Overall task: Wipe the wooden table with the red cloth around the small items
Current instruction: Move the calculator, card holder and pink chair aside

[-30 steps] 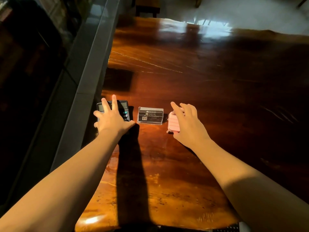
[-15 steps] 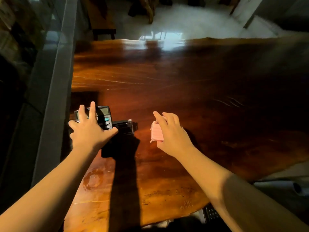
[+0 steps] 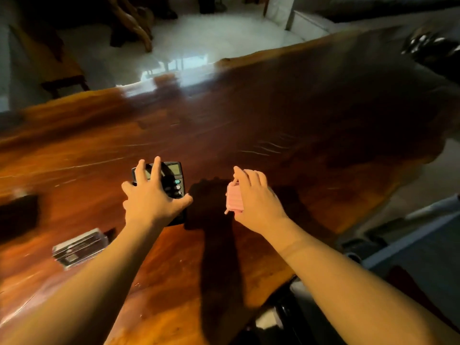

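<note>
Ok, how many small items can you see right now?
3. Black calculator gripped by the left hand; pink case held in the right hand; clear card box lying on the table left of them. The dark blurred patch at far left could hide another.

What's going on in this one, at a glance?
A person is handling small items at a wooden table. The left hand grips a black calculator from above, and the right hand holds a small pink ribbed case. A clear card box lies on the table beside the left forearm. No red cloth is in view, so no wiping is under way.
</note>
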### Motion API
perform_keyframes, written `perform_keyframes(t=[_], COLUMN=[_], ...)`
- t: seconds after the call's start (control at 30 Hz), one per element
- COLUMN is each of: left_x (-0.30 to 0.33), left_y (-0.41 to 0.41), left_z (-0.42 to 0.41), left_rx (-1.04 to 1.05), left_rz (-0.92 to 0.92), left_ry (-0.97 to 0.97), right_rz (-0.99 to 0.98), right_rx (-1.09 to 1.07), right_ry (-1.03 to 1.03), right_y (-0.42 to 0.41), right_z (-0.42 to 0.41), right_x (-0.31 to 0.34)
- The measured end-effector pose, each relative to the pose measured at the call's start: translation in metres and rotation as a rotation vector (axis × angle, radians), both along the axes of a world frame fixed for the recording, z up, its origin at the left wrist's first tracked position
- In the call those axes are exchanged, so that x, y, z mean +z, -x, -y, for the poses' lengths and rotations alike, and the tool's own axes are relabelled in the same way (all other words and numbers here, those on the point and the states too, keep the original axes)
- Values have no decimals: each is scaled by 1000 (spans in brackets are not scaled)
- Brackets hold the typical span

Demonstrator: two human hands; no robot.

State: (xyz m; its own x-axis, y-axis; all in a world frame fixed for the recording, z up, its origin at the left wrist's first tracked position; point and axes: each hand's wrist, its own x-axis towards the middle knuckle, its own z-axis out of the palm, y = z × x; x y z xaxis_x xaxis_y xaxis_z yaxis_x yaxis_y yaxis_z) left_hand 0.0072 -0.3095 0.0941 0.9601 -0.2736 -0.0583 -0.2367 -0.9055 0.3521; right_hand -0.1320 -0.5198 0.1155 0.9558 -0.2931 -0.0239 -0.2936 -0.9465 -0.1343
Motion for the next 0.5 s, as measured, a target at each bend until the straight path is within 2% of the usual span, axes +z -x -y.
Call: perform_keyframes(t=[0.3,0.5], left_x=[-13,-42], left_y=[15,49], left_z=[192,282], left_rx=[-265,-408], left_rz=[-54,-120], left_ry=[-9,-46], right_rz=[-64,-110], right_rx=[-216,-343], right_ry=[41,81], right_y=[41,80], right_z=[151,212], right_x=[-20,-39])
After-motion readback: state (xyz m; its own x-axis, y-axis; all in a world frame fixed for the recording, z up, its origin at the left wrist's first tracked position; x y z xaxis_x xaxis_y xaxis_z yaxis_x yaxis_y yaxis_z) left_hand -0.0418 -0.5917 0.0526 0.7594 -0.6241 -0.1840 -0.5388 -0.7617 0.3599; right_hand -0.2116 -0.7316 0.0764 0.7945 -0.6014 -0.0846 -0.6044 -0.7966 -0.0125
